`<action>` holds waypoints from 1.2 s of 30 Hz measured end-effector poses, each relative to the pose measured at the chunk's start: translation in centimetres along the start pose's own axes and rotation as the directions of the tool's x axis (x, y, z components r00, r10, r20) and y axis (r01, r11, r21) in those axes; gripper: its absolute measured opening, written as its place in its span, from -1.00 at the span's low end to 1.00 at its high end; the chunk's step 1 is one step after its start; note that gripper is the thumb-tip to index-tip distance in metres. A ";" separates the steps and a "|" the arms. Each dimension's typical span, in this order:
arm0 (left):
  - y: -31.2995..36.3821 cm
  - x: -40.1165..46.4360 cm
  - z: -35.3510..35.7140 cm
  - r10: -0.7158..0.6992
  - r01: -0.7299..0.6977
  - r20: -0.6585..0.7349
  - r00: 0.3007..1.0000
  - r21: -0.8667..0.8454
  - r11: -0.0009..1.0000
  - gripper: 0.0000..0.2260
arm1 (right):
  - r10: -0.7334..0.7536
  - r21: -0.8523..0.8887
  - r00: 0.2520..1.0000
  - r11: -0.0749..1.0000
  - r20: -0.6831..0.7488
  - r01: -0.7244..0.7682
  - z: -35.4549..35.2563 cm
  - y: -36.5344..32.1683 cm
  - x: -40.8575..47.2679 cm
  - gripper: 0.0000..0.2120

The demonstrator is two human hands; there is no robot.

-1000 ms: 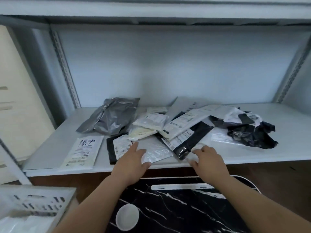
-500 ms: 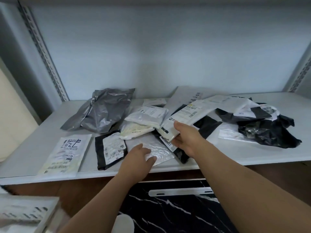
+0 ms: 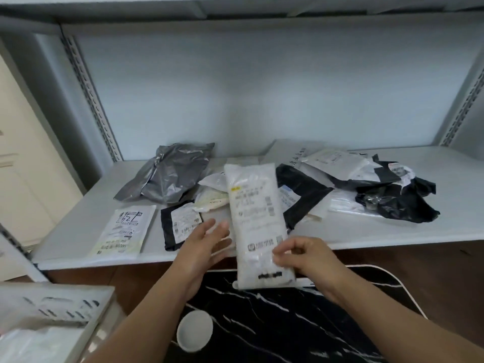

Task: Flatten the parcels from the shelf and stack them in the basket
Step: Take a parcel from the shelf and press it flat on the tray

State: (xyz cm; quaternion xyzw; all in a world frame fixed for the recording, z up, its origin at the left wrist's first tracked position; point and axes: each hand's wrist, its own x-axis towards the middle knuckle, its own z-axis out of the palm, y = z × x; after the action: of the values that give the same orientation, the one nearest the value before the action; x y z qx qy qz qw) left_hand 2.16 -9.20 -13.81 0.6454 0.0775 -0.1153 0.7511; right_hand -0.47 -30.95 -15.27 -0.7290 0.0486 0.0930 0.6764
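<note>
My right hand [image 3: 303, 254] pinches the lower right edge of a long white parcel [image 3: 255, 221] with a printed label, held upright in front of the shelf's front edge. Just left of the parcel is my left hand [image 3: 207, 241], fingers straight and spread, apart from it or barely touching. On the white shelf [image 3: 78, 226] lie a grey foil bag [image 3: 170, 174], a flat white labelled envelope [image 3: 123, 231], a black labelled parcel [image 3: 180, 226] and a heap of black and white parcels [image 3: 379, 195]. The white basket [image 3: 55, 307] sits at the lower left.
A black marbled surface [image 3: 288, 326] lies below the shelf, with a white round lid or cup [image 3: 195, 330] on it. Slotted shelf uprights [image 3: 89, 93] stand at the left and at the right. A cream cabinet [image 3: 23, 166] is at the far left.
My right hand has pulled the long white parcel off the pile toward me and turned it upright. My left hand has lifted off the shelf parcels toward it.
</note>
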 end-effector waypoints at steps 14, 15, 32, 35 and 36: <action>-14.3 -8.8 -3.9 -0.257 0.427 -0.342 0.904 0.745 0.513 -0.73 | 0.178 -0.837 0.955 0.536 0.238 0.109 0.7 11.6 -6.3 -0.57; -13.7 -9.0 -4.0 -0.088 0.318 -0.309 0.947 0.863 0.392 -0.75 | 0.150 -0.875 0.959 0.462 0.239 0.146 1.0 12.0 -6.1 -0.49; -19.3 -6.2 -2.6 -0.228 -0.388 0.350 0.908 0.910 -0.148 -0.30 | 0.068 -0.964 0.988 0.238 0.137 0.117 3.4 17.0 -6.7 -0.10; -20.0 -6.2 -3.0 -0.148 -0.400 0.388 0.910 0.914 -0.063 -0.23 | -0.016 -0.965 0.992 0.232 0.127 0.127 3.7 18.1 -6.3 -0.20; -20.2 -6.2 -3.0 -0.129 -0.397 0.388 0.912 0.917 -0.044 -0.19 | -0.020 -0.964 0.992 0.236 0.123 0.124 3.9 18.4 -6.2 -0.28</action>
State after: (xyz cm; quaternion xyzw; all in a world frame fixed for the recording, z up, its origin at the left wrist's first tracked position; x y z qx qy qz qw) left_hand -9.21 -8.67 -31.82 0.9542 -0.2335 -0.1757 0.0647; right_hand -10.44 -28.93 -32.27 -0.9875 -0.0814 0.1029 0.0879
